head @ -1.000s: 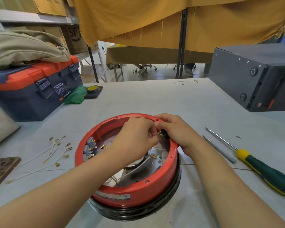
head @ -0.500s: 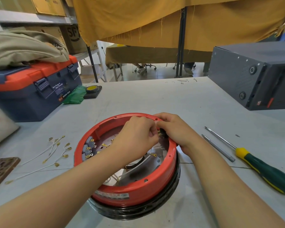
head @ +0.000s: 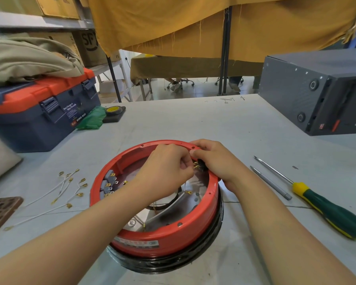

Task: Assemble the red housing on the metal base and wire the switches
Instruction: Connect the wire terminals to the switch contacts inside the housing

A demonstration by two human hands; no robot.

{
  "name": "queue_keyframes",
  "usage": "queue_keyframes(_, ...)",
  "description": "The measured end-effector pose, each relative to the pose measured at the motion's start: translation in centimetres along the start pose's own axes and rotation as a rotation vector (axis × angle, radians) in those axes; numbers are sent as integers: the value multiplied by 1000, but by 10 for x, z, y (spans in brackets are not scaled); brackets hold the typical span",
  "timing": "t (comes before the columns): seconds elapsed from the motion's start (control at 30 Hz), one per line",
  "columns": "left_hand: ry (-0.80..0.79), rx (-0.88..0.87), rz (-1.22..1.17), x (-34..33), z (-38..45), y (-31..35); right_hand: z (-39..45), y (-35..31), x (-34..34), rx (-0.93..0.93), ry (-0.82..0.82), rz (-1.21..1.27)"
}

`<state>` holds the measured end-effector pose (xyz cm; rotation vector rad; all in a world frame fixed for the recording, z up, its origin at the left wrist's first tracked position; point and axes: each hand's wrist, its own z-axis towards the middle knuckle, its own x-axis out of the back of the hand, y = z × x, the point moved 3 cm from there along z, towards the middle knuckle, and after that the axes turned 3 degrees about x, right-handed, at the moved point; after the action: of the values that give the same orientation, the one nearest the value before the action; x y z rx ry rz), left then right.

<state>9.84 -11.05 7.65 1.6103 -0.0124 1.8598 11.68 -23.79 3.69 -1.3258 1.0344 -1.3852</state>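
While inside the red housing (head: 164, 235), both hands' fingers (head: 186, 161) around a switch (head: 199, 166).

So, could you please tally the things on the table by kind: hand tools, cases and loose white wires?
Hand tools: 2, the green-handled screwdriver and the thin metal driver.
Cases: 2, the toolbox and the grey box.
Loose white wires: about 5, overlapping, so the count is uncertain.
Total: about 9.

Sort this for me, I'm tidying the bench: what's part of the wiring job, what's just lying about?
Job: red housing, black switch, grey switches, loose wires, both hands.
Lying about: toolbox, tape roll, grey case.
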Motion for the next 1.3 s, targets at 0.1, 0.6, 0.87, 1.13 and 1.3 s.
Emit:
queue_keyframes(0.1, 0, -1, 1, 0, -1, 0, -1, 0, 0, 0, 1, -5)
queue_keyframes(0.6, -2, -23, 18, -3, 0, 3, 0, 0, -2, 12, 3, -13)
queue_keyframes(0.87, -12, -18, 4, -4, 0, 3, 1, 1, -4, -4, -30, 51)
queue_keyframes(1.13, -11, -33, -2, -5, 1, 6, 0, 2, -4, -29, -35, 97)
queue_keyframes(1.3, 5, -39, -48, -4, 0, 4, 2, 1, -3, 30, -19, -1)
